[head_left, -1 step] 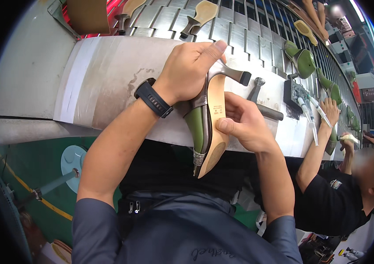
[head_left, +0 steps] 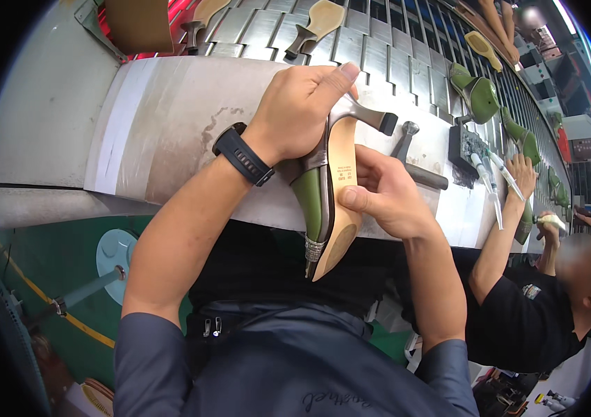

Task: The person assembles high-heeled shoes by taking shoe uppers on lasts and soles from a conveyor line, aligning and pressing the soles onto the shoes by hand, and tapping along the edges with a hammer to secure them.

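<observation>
A high-heeled shoe is tipped with its tan sole facing up, the heel pointing away to the right and the pointed toe toward me. Its side shows green, with dark metallic straps and a sparkling band near the toe. My left hand is wrapped round the heel end, its thumb beside the heel. At the middle of the sole my right hand grips the edge, thumb on the sole; its other fingertips are partly hidden. Just right of the heel lies a hammer-like metal tool.
Under my hands runs a pale worktop, with a slatted metal conveyor beyond. Tan soles with dark heels and green shoe forms lie on it. A black holder stands right, near white syringe-like tools and a co-worker's hand.
</observation>
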Motion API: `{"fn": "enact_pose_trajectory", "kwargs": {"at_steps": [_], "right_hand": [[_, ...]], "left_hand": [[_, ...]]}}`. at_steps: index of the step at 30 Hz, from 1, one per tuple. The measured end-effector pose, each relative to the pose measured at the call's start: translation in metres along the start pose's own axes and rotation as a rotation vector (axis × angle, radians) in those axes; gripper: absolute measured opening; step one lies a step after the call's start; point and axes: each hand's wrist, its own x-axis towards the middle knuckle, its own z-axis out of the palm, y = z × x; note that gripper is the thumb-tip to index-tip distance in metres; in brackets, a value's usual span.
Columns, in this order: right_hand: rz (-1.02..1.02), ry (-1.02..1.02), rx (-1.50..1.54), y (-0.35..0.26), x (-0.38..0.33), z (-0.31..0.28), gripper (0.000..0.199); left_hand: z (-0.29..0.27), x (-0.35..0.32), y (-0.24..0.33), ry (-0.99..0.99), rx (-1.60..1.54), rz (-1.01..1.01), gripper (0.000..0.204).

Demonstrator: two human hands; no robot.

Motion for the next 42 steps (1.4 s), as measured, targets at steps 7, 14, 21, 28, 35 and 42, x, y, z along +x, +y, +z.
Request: {"fn": "enact_pose_trajectory", "kwargs": {"at_steps": [7,14,21,28,35,42], "right_hand": [[0.12,0.007,-0.164,-0.021,0.006,0.019,0.051],[0.074,0.166,-0.117,-0.008,0.025,0.025,0.055],[-0.077,0.145,-0.283,-0.01,0.016,0.027,0.06],[-0.539,0.141,-1.123,-0.017,-0.013,-0.012,0.08],[-0.567,0.127,-1.298,-0.012,-0.014,-0.002,0.087],[-0.637,0.137,-1.243,-0.005,-0.001,-0.007,0.086]], "left_hand": [[0.001,0.0,-0.001,0.069,0.024,0.046,0.057],[-0.007,0.0,0.004,-0.035,0.02,0.03,0.055],[-0.034,-0.035,-0.013,0.128,-0.205,0.123,0.049],[-0.046,-0.16,-0.026,0.291,0.236,0.462,0.091],[-0.045,-0.152,-0.009,-0.001,0.568,0.525,0.079],[-0.035,-0.15,-0.008,0.056,0.552,0.461,0.074]]}}
